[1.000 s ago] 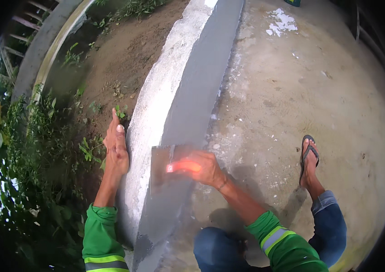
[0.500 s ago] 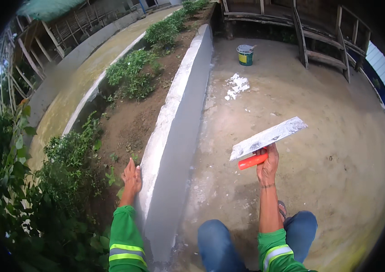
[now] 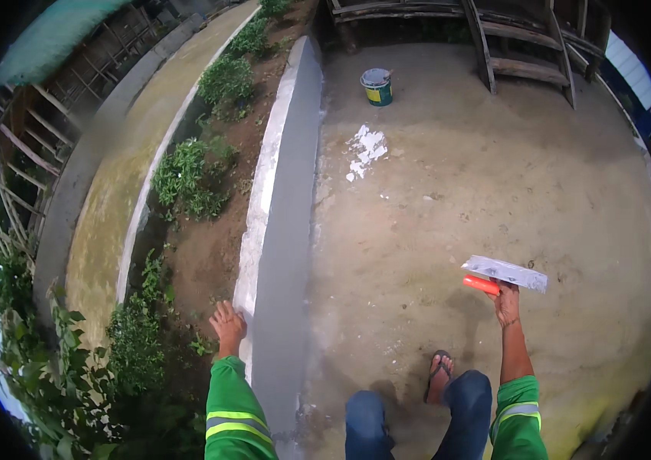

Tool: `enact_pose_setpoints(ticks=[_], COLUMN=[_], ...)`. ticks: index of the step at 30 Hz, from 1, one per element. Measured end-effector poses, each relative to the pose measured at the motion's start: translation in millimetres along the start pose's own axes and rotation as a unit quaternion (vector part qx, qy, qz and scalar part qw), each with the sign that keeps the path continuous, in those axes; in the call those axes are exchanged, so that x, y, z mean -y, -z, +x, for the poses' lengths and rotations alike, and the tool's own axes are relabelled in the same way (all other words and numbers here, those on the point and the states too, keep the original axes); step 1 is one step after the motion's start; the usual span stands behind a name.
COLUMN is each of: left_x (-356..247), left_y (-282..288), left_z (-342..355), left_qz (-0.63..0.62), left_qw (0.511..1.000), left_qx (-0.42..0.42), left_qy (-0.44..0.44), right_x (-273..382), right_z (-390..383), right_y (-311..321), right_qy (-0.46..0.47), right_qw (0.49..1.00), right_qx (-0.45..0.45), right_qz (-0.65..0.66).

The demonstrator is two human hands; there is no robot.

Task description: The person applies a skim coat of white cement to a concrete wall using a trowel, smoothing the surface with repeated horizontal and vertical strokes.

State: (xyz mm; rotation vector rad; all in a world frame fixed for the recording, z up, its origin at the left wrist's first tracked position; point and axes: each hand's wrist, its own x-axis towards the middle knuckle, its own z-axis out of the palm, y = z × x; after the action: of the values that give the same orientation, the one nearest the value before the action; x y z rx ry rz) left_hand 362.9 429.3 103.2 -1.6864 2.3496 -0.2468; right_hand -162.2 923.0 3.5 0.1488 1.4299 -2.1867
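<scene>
In my right hand [image 3: 506, 308] is a plastering trowel [image 3: 505, 271], gripped near its orange-red handle. Its flat metal blade, smeared with white, is held up off the concrete floor. My left hand [image 3: 229, 328] rests with fingers spread at the soil-side edge of a low wall [image 3: 283, 199]. The wall's top is rough and whitish, and its inner face is smooth and grey. Ahead on the floor lies a splatter of white paste [image 3: 367, 149]. Beyond it stands a green and yellow bucket [image 3: 377, 89] with a whitish rim and something sticking out of it.
Left of the wall runs a soil bed [image 3: 195, 261] with leafy shrubs [image 3: 187, 176], then a concrete path [image 3: 122, 192]. Wooden steps [image 3: 526, 70] rise at the far right. My sandalled foot [image 3: 439, 373] is on the concrete floor [image 3: 432, 222] between wall and trowel.
My right hand has carried the trowel to the right and lower in view, its blade tilting the other way. The view has shifted, and my left hand stays by the wall, its fingers now more spread.
</scene>
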Motion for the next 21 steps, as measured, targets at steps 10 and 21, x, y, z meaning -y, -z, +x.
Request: enact_pose_setpoints(ticks=[10, 21], left_x=[-270, -415], left_y=[226, 399], left_z=[-277, -287], left_qz=[-0.264, -0.447], left_qw=[0.904, 0.764], left_qx=[0.183, 0.186], left_qy=[-0.281, -0.427], right_x=[230, 286], right_z=[-497, -364], right_y=[163, 92], right_qy=[-0.127, -0.208], right_qw=[0.973, 0.889], right_qx=[-0.187, -0.399], right_qz=[-0.037, -0.090])
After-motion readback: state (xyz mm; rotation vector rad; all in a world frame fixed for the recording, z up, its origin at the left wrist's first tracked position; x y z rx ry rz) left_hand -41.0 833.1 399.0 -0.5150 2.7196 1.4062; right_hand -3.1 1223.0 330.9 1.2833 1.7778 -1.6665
